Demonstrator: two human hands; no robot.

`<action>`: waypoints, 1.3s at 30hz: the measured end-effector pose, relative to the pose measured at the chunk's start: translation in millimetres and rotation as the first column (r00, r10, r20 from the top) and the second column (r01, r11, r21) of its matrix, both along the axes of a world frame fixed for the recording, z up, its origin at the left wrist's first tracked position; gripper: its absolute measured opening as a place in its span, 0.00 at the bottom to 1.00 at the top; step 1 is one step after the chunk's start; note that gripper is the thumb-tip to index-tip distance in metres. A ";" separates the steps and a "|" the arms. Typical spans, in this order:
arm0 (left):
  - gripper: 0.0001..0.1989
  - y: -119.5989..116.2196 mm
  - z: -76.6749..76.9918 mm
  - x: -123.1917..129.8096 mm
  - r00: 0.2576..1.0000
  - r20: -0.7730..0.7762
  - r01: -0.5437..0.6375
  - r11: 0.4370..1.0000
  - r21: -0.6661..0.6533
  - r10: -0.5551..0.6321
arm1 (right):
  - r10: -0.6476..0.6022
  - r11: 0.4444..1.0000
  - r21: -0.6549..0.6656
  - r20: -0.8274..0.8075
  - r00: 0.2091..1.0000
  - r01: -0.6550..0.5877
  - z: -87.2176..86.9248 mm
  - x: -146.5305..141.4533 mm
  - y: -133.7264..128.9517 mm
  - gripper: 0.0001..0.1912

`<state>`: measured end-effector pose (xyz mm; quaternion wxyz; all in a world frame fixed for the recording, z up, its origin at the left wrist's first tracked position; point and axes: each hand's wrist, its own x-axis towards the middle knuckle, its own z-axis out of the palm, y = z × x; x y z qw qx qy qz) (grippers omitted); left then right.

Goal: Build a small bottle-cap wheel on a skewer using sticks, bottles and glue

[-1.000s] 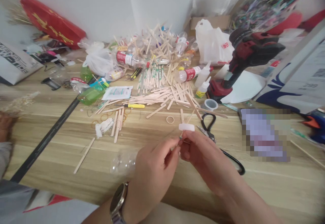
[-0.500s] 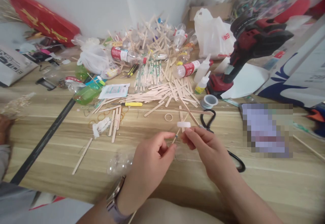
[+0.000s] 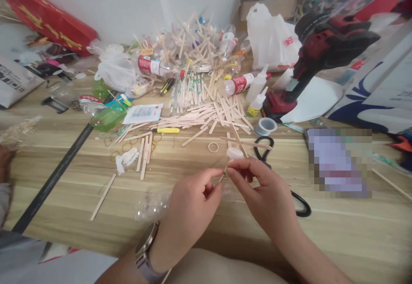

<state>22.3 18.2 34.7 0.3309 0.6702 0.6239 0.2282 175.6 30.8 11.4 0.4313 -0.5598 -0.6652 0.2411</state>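
Observation:
My left hand point(image 3: 195, 200), with a watch on its wrist, pinches a thin wooden skewer point(image 3: 222, 177) between thumb and index finger. A small dark band wraps the skewer near the fingertips. My right hand point(image 3: 265, 189) is closed at the skewer's upper end, thumb and index finger together. Just above the right fingers a white bottle cap point(image 3: 234, 153) shows, tilted; how it joins the skewer is hidden by the fingers. Behind it, craft sticks point(image 3: 238, 138) lie crossed. Black-handled scissors point(image 3: 264, 148) lie partly under my right hand. A clear plastic bottle point(image 3: 151, 206) rests beside my left wrist.
Craft sticks point(image 3: 193, 118) and plastic bottles point(image 3: 238, 84) are heaped at the back. A yellow-handled knife point(image 3: 167, 130), a solder-like spool point(image 3: 267, 126), a glue bottle point(image 3: 256, 103), a red-black power tool point(image 3: 309, 60) and a phone point(image 3: 337, 163) surround the work area. Another person's hand point(image 3: 4, 163) shows at left.
My right hand has shifted slightly, its fingertips now on the skewer near my left fingers. The white cap has turned from edge-on to showing more of its face.

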 end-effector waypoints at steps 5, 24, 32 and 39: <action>0.14 -1.3 -0.2 0.3 1.000 -0.003 0.004 1.000 0.005 -0.004 | -0.007 1.000 -0.019 -0.009 1.000 0.007 -0.2 0.1 -1.2 0.04; 0.14 -1.0 3.5 -1.2 0.997 0.077 0.009 0.999 -0.041 -0.005 | -0.001 0.999 0.052 0.058 0.998 -0.002 -2.4 1.0 -2.3 0.05; 0.12 -0.5 2.9 -4.2 0.963 0.270 0.020 0.989 -0.146 0.020 | 0.014 0.996 0.092 0.042 0.999 -0.018 -3.5 0.1 -3.0 0.05; 0.12 -3.4 1.9 -5.0 0.940 0.338 0.015 0.981 -0.196 0.053 | -0.010 0.998 0.056 0.035 0.999 0.008 -3.7 -0.8 -3.6 0.06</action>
